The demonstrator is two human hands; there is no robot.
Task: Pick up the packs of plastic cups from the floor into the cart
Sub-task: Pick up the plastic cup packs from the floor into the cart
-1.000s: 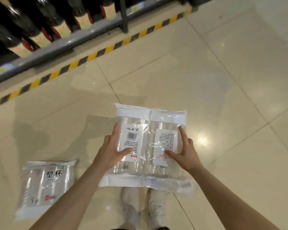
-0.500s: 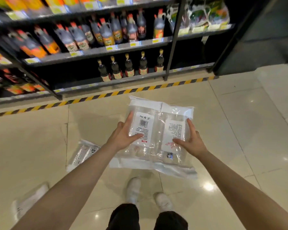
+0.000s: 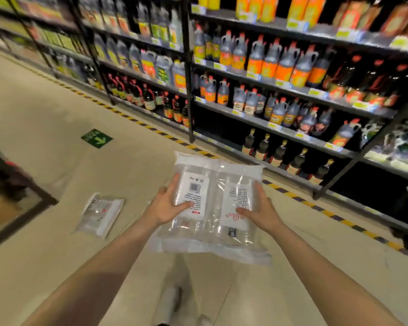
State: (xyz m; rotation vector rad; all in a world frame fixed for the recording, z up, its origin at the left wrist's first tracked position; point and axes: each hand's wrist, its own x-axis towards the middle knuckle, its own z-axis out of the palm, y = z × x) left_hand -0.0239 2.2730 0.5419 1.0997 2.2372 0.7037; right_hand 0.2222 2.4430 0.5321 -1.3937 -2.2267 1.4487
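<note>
I see my left hand [image 3: 167,205] and right hand [image 3: 260,211] grasping two packs of cups [image 3: 212,208] between them, above the floor [image 3: 57,128].

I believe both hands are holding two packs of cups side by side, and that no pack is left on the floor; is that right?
Not quite. The left hand and right hand do hold two packs side by side, but the head view shows another pack lying on the floor to the left.
</note>
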